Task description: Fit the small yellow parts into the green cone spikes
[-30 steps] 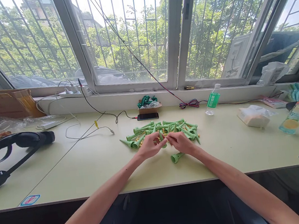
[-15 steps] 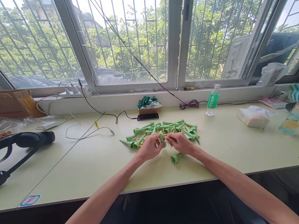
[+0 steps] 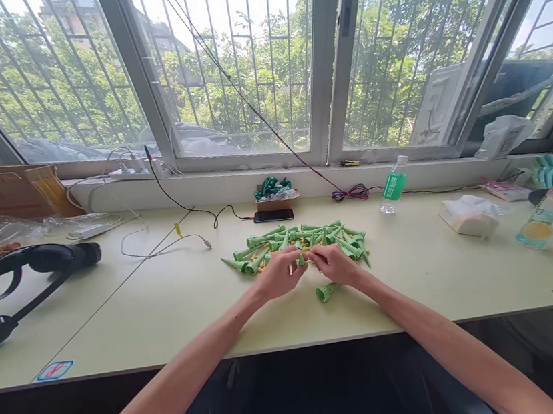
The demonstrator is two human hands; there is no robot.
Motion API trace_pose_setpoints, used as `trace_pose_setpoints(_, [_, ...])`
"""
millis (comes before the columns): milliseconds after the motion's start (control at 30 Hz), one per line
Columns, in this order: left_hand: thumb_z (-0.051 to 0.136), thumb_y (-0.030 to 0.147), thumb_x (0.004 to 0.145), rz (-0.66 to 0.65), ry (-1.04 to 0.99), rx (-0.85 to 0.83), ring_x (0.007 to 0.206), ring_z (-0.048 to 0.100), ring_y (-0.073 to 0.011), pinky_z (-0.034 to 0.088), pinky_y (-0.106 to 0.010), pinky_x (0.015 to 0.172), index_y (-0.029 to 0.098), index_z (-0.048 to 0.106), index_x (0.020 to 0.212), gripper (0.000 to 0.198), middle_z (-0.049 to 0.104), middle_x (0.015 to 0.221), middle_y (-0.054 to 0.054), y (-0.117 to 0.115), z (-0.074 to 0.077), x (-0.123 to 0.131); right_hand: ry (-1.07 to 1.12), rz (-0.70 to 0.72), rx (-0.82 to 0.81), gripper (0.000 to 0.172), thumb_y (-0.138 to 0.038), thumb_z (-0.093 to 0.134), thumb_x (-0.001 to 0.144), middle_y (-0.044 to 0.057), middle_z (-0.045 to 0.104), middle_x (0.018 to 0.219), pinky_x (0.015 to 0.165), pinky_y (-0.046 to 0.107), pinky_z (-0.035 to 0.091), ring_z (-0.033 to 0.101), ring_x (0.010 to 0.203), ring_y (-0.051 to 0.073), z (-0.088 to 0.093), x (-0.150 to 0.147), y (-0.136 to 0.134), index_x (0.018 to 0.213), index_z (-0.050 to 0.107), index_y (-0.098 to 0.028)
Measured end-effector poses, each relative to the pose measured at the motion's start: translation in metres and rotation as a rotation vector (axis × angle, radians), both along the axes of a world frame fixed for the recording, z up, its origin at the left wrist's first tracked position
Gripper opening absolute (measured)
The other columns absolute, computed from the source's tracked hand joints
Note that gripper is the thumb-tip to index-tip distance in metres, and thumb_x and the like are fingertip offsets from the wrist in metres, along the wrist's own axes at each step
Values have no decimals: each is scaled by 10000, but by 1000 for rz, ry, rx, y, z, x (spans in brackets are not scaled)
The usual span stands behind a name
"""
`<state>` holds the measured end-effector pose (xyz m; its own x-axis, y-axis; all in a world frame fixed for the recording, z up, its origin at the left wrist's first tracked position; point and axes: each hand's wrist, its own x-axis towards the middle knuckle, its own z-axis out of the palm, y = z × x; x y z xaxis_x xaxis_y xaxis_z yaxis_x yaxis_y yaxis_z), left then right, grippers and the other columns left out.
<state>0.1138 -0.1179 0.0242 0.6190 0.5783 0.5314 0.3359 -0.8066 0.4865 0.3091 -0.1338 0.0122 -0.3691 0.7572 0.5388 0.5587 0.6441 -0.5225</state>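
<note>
My left hand [image 3: 279,275] is closed around a small green plastic spike [image 3: 301,259], mostly covered by the fingers. Close beside it, my right hand [image 3: 334,264] pinches at the same spot; what sits between its fingertips is too small to make out. Behind both hands lies a heap of green hollow-ended plastic spikes [image 3: 265,237], with yellowish bits showing among them. One separate spike [image 3: 323,293] rests on the table just below my right hand, its open round end facing left.
A phone [image 3: 273,216] and a small box [image 3: 276,201] stand behind the heap. To the right are a water bottle [image 3: 393,186], a tissue pack [image 3: 470,217] and a patterned bottle [image 3: 550,219]. A black headset [image 3: 61,257] and a white cable [image 3: 161,249] lie left.
The green spike in my left fingers has turned and now shows less of its length. Both hands have stayed in nearly the same place.
</note>
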Motion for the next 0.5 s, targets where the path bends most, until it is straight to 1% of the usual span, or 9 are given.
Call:
trace_pose_setpoints(167, [531,239,890,-14,6,25,591,538,-79,451,-208,555,170,640,878,129,594,868,-32,1,-1,0,-10,-16,17,292,-259,401,953,-34,442,562,526,226,287,350,504,97,0,0,0,673,441,-187])
trace_pose_setpoints(367, [533,266,891,24,-16,8,609,546,-87,465,-217,568,183,650,913,145,593,901,-42,0,1,1,1,-24,23,296,-265,390,963,-25,487,567,544,231,308,391,508,101,2,0,0,685,454,-187])
trace_pose_setpoints(500, [568,269,855,61,-32,-40,609,559,-84,473,-214,557,191,639,979,162,577,945,-44,1,3,1,17,-35,31,298,-280,404,963,-23,497,570,538,234,308,404,505,103,2,0,0,685,457,-188])
